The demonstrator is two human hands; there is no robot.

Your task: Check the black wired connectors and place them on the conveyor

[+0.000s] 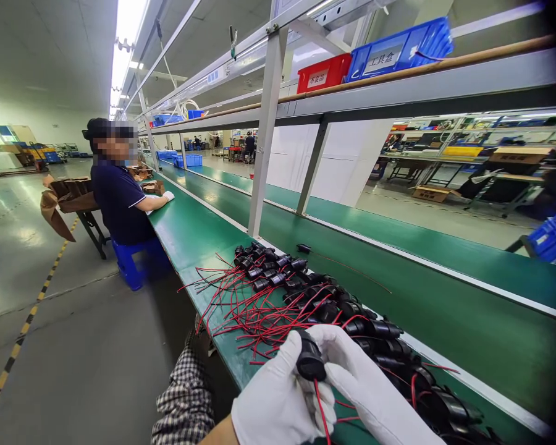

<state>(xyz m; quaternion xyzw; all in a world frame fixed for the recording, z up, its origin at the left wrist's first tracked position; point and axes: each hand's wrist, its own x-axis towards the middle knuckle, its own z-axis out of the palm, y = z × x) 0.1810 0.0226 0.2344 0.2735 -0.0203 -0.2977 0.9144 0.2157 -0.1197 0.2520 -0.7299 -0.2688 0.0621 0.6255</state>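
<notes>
In the middle foreground I hold a black cylindrical part with a red wire (311,357) above the bench edge. My left hand (278,398), in a white glove, is closed around it, thumb on its side, and the red wire hangs down past the fingers. My right hand (364,383), also gloved in white, pinches the part from the other side; some of its fingertips are hidden behind it. Just beyond my hands lies a long pile of similar black parts (269,272), their red wires (259,315) spread toward the bench edge.
The green bench (185,228) runs away to the left, beside a green conveyor belt (352,266) with one wired part (303,248) on it. A metal post (262,136) carries a shelf with red (324,73) and blue bins (398,50). A co-worker (120,185) sits farther along.
</notes>
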